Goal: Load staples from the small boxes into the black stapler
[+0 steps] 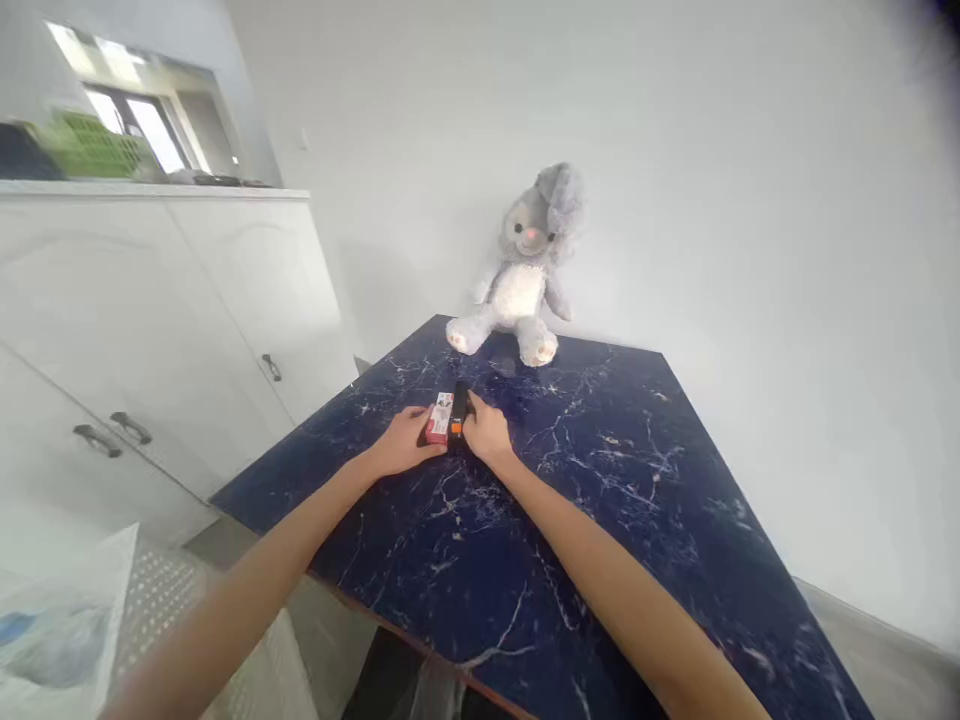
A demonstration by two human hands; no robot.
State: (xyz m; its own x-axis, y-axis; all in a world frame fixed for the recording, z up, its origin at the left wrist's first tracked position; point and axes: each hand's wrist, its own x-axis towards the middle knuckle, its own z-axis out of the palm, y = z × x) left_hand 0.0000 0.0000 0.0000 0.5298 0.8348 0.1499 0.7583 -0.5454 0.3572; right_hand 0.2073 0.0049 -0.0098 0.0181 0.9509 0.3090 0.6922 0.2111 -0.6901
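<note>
Red-and-white box [440, 416] in left hand [405, 440]

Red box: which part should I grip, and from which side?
Probably the near end and left edge of the red box, coming from the left, where the left hand touches it: the black object sits close along its right side, apparently leaving little finger room.

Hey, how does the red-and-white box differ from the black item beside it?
The box is red and white; the black item has an orange patch. The left hand holds the box, the right hand the black item. Both are side by side.
</note>
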